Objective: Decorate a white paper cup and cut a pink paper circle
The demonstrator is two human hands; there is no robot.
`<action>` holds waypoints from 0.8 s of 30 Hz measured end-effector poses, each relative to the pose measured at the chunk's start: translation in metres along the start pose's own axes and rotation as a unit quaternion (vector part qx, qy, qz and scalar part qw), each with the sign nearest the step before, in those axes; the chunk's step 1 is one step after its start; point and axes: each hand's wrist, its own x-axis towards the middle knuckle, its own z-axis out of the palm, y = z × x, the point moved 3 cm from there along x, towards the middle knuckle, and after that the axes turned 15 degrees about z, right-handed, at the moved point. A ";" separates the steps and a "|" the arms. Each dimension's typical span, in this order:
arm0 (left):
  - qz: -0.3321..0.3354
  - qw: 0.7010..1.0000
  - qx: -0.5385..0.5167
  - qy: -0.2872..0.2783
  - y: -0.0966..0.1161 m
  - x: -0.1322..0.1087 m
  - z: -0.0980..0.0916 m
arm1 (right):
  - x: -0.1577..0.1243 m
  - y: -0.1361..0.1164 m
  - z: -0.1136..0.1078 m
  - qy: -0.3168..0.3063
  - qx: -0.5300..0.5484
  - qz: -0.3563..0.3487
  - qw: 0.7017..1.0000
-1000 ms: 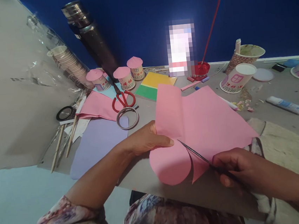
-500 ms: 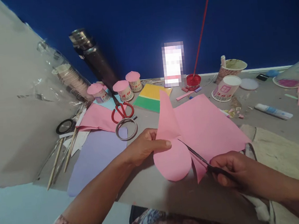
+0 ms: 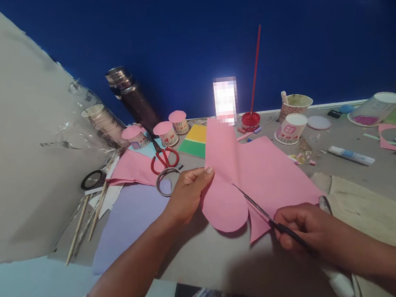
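My left hand [image 3: 191, 191] pinches the left edge of a pink paper sheet [image 3: 274, 174], thumb on top. A rounded lobe [image 3: 224, 206] of the sheet, partly cut out, hangs towards me, and a strip stands curled up behind it. My right hand [image 3: 296, 227] is closed round the handles of dark scissors [image 3: 260, 208]. Their blades look nearly closed, with the tip at the notch between the lobe and the rest of the sheet. A pointed flap of the sheet hangs beside the blades.
Left: purple paper [image 3: 128, 220], grey tape roll [image 3: 168, 181], red-handled scissors [image 3: 165, 158], wooden sticks [image 3: 78, 230], dark flask [image 3: 137, 103]. Behind: pink-topped cups [image 3: 166, 134], lit phone [image 3: 226, 100], red pot [image 3: 250, 121]. Right: white cup [image 3: 290, 129], glue tube [image 3: 351, 155], beige cloth [image 3: 376, 215].
My left thumb has moved up along the paper's edge. The raised strip has opened out wider, and the lobe sits slightly further left. The camera view has tilted up a little.
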 end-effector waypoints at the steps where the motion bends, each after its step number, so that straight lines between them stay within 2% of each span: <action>1: 0.020 1.000 0.006 -0.002 0.008 0.001 0.001 | -0.005 -0.006 0.001 0.012 0.012 -0.007 1.000; 4: 0.073 0.997 -0.010 -0.017 0.035 -0.001 0.004 | -0.019 -0.020 0.004 0.052 0.049 -0.029 0.997; 7: 0.102 0.992 -0.068 -0.020 0.050 -0.020 0.012 | -0.031 -0.025 0.008 0.106 0.061 -0.050 0.991; 11: 0.122 0.988 -0.096 0.011 0.039 -0.057 0.031 | -0.037 -0.019 0.024 0.140 0.084 -0.069 0.984; 13: 0.156 0.979 -0.109 0.070 0.031 -0.069 0.041 | -0.037 -0.015 0.032 0.141 0.087 -0.078 0.983; 14: 0.150 0.977 -0.111 0.100 0.029 -0.072 0.045 | -0.037 -0.014 0.036 0.146 0.081 -0.084 0.982; 16: 0.104 0.979 -0.109 0.133 0.028 -0.071 0.053 | -0.037 -0.014 0.039 0.160 0.068 -0.092 0.980; 18: 0.085 0.978 -0.117 0.150 0.035 -0.064 0.059 | -0.041 -0.019 0.040 0.167 0.062 -0.091 0.980; 24: 0.129 0.967 -0.154 0.159 0.070 -0.049 0.071 | -0.071 -0.054 0.031 0.185 0.031 -0.104 0.977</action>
